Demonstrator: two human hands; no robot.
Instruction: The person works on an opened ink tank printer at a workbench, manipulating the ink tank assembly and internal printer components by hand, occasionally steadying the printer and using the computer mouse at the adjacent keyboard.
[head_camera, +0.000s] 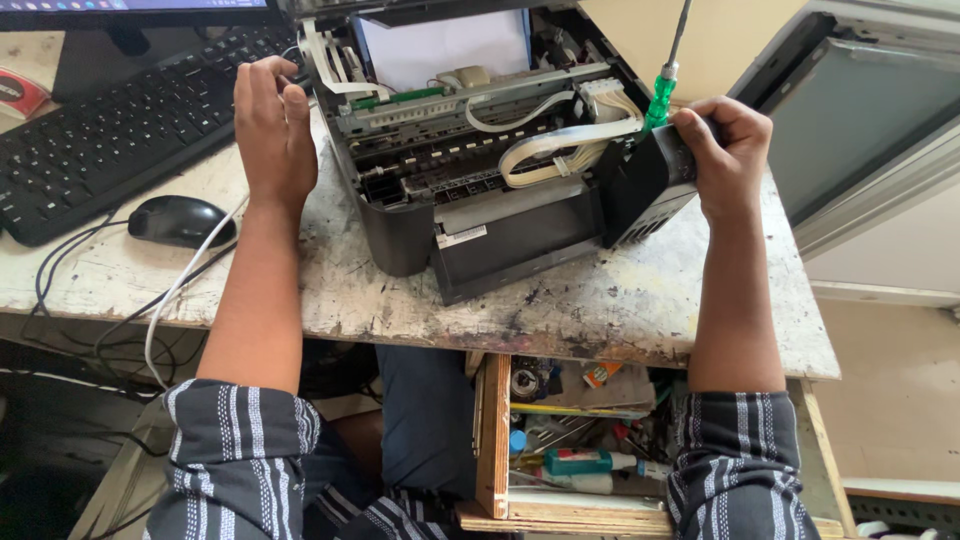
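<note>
One head-worn view looks steeply down, close over the worktable (620, 310).
</note>
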